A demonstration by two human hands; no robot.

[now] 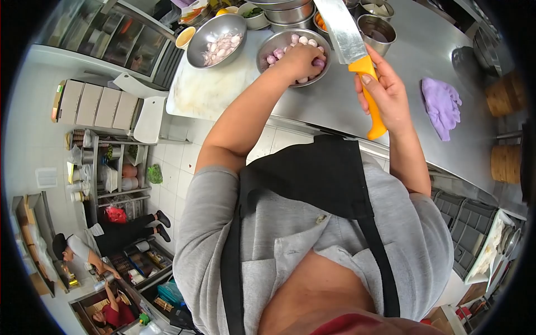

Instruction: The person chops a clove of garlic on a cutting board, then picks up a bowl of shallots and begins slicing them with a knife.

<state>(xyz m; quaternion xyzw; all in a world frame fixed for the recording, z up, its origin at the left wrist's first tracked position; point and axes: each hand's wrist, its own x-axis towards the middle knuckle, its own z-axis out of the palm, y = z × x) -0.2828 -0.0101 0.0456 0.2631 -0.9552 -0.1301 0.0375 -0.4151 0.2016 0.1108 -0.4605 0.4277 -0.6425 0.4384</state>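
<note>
My left hand is down in a metal bowl of peeled pinkish-purple shallots. Its fingers curl over the shallots, with a purple one showing at the fingertips. My right hand grips the yellow handle of a broad-bladed cleaver, thumb along the handle. The blade points up and forward, held above the steel counter to the right of the bowl. Left of my left hand, a second metal bowl holds pale pieces that look like shallots; it is tilted at the edge of a white cutting board.
On the steel counter lies a crumpled purple cloth, right of my right hand. A metal pot of dark liquid and stacked metal bowls stand at the back. Bamboo steamers are far right. Two people are at work at lower left.
</note>
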